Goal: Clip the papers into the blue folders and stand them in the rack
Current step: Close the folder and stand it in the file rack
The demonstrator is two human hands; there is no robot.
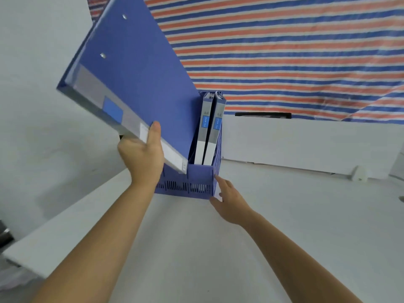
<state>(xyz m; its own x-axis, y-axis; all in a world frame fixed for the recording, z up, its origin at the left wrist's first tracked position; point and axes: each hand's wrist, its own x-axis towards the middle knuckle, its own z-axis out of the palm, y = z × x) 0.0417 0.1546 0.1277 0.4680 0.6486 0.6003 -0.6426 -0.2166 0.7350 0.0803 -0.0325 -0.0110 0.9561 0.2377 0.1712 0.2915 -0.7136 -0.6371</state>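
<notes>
Two folders (209, 127) already in, we are holding a third folder (135, 68) tilted over the rack (185, 184), left hand (142, 158) gripping its spine, right hand (231, 204) straight-fingered against the rack's corner.

the left folder (140, 84) was a flat mid blue on its cover, with two small silver rivets. its spine ran grey, then a bright blue patch, then white. the two folders (203, 136) to its right showed the same spine order: grey at the top, a bright blue label with pale print, white below. the rack (188, 184) was blue, its walls patterned with rows of narrow dark slots. the far sheet (295, 51) carried thin stripes of orange-red, blue and white. the table (207, 248) was white, with a black strip (262, 115) beyond it.
</notes>
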